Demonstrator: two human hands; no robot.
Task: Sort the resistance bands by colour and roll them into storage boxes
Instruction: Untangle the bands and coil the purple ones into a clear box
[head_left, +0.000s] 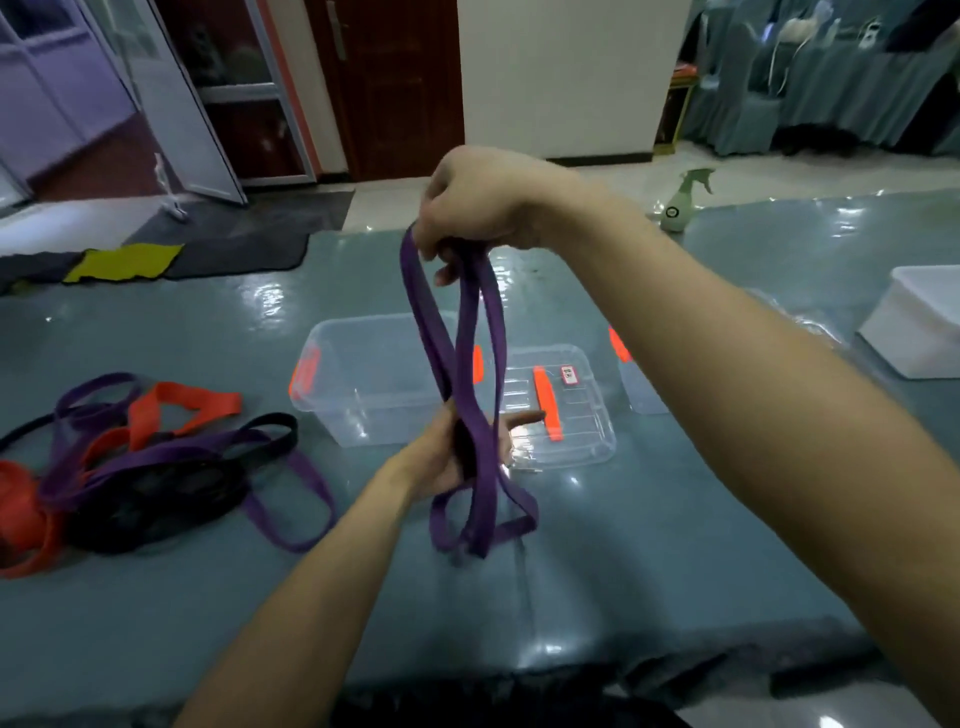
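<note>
A purple resistance band (485, 395), doubled into hanging loops, stretches between my two hands above the table. My right hand (478, 205) grips its top end, raised high. My left hand (449, 452) clasps the strands lower down, with the loop ends dangling below it. Behind the band stands a clear storage box (363, 384) with orange clips, open, nothing visible inside. Its clear lid (563, 415) with an orange handle lies flat to the right. A heap of purple, orange and black bands (140, 462) lies on the table at the left.
A second clear box (639, 384) sits partly hidden behind my right forearm. A white box (919, 322) stands at the right edge. A green spray bottle (680, 202) is at the table's far side. The table (597, 571) has a shiny grey-blue cover; yellow cloth (124, 262) lies far left.
</note>
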